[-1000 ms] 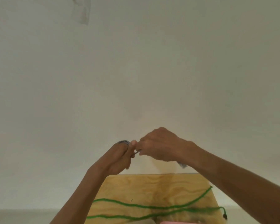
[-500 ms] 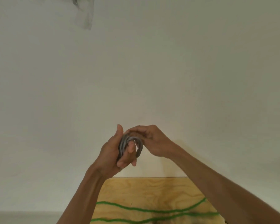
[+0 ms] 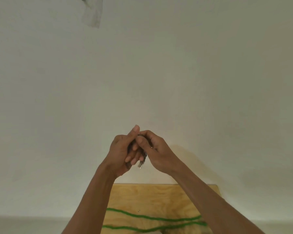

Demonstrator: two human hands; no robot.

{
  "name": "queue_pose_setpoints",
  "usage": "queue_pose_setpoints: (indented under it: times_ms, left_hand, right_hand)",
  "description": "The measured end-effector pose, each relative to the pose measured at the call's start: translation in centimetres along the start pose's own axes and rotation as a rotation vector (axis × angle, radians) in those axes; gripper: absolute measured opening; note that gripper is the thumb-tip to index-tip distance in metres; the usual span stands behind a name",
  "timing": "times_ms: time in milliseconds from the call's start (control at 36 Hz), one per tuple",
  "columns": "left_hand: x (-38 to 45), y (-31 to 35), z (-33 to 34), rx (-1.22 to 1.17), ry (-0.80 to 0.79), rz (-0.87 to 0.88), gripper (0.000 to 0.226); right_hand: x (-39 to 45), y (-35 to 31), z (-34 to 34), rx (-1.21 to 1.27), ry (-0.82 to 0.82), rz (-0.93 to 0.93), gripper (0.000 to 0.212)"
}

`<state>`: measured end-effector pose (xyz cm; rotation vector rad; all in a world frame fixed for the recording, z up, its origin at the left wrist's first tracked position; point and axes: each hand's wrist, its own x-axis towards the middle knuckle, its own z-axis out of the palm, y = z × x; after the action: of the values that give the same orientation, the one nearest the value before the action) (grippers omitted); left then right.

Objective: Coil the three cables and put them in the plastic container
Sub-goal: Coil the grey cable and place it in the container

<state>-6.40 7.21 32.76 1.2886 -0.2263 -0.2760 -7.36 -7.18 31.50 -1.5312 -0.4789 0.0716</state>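
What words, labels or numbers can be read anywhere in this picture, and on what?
None: no readable text anywhere.
Grey cable held in the hands: no marking legible.
Green cable on the wooden table: no print.
Pale scrap on the wall: blurred, nothing readable.

One view only: head cam, worn by the person, faced fwd toward the wall (image 3: 159, 73), tilted only slightly down. Wooden table (image 3: 159, 196) sat at the bottom edge, its near part cut off. Both hands were raised close in front of the lens, above the table's far edge.
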Motion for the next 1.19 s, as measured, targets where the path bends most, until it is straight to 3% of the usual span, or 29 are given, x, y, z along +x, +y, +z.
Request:
queue_pose_setpoints:
  times_ms: [111, 194, 361, 528, 667, 778, 861, 944, 1083, 1194]
  left_hand:
    - [0.4, -0.5, 1.1, 0.032, 0.131, 0.061, 0.062]
    - [0.6, -0.6, 1.1, 0.104, 0.218, 0.154, 0.056]
    - [0.6, -1.5, 0.5, 0.547, 0.36, 0.374, 0.058]
    - [0.1, -1.8, 0.3, 0.814, 0.43, 0.423, 0.062]
    - [-0.3, -1.4, -0.2, 0.77, 0.407, 0.441, 0.056]
    - [-0.3, -1.4, -0.1, 0.686, 0.461, 0.403, 0.054]
    - [-0.3, -1.3, -0.3, 0.683, 0.459, 0.388, 0.057]
    - [-0.4, -1.1, -0.3, 0.664, 0.463, 0.391, 0.057]
    - [-0.5, -0.8, 0.2, 0.697, 0.446, 0.413, 0.057]
    - [-0.2, -1.0, 0.9, 0.756, 0.477, 0.43, 0.05]
  right_hand:
    - [0.2, 0.5, 0.1, -0.069, 0.086, 0.021, 0.037]
    - [0.2, 0.8, 0.1, -0.151, 0.152, 0.015, 0.034]
    - [0.3, 0.9, 0.1, -0.364, 0.281, -0.014, 0.02]
    - [0.8, 0.4, -0.1, -0.414, 0.222, -0.018, 0.018]
    - [1.3, -0.8, -1.3, -0.274, 0.085, 0.03, 0.017]
    - [1.2, -1.2, -2.1, 0.032, -0.063, 0.125, 0.027]
    - [1.4, -0.8, -2.8, 0.192, -0.08, 0.183, 0.034]
    - [1.4, -0.6, -3.6, 0.1, -0.039, 0.14, 0.028]
    - [2.1, -0.5, -2.9, -0.344, 0.134, 0.002, 0.016]
    - [2.2, -0.3, -1.9, -0.127, 0.308, -0.041, 0.012]
